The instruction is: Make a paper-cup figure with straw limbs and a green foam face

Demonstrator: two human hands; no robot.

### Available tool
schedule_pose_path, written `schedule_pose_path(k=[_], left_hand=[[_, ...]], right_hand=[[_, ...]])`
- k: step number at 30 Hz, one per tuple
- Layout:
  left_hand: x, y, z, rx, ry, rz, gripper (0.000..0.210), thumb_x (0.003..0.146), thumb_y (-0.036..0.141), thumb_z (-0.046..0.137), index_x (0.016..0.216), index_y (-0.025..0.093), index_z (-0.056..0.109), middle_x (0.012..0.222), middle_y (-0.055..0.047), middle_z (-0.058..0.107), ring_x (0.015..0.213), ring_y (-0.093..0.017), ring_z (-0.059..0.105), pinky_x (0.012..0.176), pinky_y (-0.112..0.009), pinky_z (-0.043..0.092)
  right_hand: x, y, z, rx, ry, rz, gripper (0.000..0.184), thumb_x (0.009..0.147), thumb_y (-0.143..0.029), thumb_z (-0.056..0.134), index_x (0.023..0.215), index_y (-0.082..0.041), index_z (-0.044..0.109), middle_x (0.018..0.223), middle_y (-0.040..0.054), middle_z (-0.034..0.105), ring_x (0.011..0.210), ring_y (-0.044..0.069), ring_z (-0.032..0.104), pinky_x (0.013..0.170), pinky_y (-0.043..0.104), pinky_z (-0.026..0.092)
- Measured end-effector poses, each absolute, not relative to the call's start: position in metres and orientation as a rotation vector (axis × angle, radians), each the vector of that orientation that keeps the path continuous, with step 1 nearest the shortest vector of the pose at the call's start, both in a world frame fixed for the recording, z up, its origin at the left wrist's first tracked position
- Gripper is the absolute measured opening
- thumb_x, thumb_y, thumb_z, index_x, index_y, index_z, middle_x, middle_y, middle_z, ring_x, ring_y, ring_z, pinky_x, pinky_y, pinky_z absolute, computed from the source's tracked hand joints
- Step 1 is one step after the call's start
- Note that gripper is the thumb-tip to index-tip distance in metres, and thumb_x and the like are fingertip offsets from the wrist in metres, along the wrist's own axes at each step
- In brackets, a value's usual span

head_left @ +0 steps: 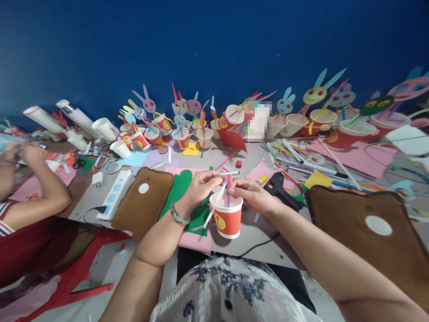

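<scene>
A red and white paper cup (232,222) with a yellow emblem stands upright at the table's front edge, between my hands. A purple paper strip (228,199) rises out of it, with a red piece beside its top. My right hand (252,193) pinches this strip just above the rim. My left hand (202,187), closed, has its fingertips at the top of a white strip (220,195) that slants over the cup's left rim; the exact grip is partly hidden. A white marker (231,173) lies behind the fingertips.
Green paper (179,185), a brown pouch (142,201) and a power strip (115,194) lie left. A black glue gun (283,190) and another brown pouch (365,241) lie right. Paper-rabbit cups (181,137) line the wall. Another person's arm (40,197) is far left.
</scene>
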State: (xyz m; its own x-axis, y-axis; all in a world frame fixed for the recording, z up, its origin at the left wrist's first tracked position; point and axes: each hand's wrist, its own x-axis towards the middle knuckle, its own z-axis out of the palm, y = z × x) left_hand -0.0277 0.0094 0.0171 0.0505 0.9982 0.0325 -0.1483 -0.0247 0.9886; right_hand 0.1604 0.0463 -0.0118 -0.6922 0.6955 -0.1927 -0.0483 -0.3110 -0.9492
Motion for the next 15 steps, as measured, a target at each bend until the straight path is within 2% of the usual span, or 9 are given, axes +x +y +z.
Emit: schedule_pose_path(k=[8,15], left_hand=[[-0.0282,0.0059,0.0218,1.175,1.055,1.257,0.013,0.08,0.027,0.069,0.077,0.017,0.075,0.076,-0.005,0.071,0.074,-0.015,0.064,0.074,-0.028,0.05],[-0.0294,0.0073,0.0185,1.15,1.039,1.25,0.019,0.077,0.034,0.076,0.076,0.016,0.071,0.073,-0.003,0.069,0.068,-0.013,0.06,0.067,-0.025,0.047]], right_hand=[[0.1592,0.0449,-0.0041,-0.812,-1.35,2.104,0.033,0.069,-0.047,0.083,0.069,-0.018,0.066,0.064,-0.003,0.057,0.056,0.009,0.048,0.053,0.023,0.04],[0.1604,0.0454,-0.0097,-0.845,-1.432,2.08,0.035,0.07,-0.051,0.082,0.077,-0.019,0.068,0.068,-0.0012,0.062,0.058,0.011,0.053,0.055,0.025,0.043]])
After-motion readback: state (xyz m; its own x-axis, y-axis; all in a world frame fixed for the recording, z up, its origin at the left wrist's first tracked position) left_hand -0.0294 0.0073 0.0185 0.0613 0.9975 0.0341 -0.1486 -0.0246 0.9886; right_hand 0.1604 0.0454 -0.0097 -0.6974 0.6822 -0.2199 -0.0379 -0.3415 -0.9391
